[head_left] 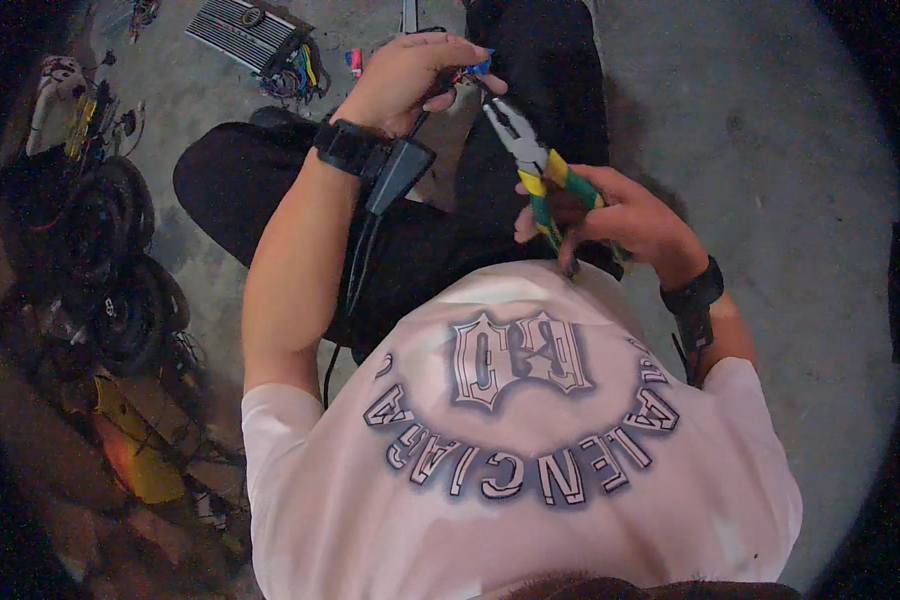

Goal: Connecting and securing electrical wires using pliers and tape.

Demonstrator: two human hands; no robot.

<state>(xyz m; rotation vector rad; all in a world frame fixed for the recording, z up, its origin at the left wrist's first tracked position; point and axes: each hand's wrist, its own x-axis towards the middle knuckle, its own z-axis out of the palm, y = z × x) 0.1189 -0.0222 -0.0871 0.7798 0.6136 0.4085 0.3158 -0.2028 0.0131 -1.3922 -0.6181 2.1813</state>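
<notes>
My right hand (635, 220) is closed around the green and yellow handles of a pair of pliers (522, 140). The pliers slant up and left, their metal jaws close to the fingertips of my other hand. Between the fingers of my left hand (410, 75) is pinched a small blue piece (480, 68) with dark and reddish wire-like bits beside it. Its exact kind is too small to make out. Whether the jaws touch it or grip a dark strand there, I cannot tell. A black cable (363, 262) hangs below my left wrist, which wears a dark strap with a box.
A silver finned box (240, 32) lies on the concrete floor at the upper left, next to a bundle of coloured wires (295, 78). Black round parts (110, 225) are heaped along the left side, above a yellow-orange object (140, 455). My dark-trousered legs (240, 185) are folded beneath my hands.
</notes>
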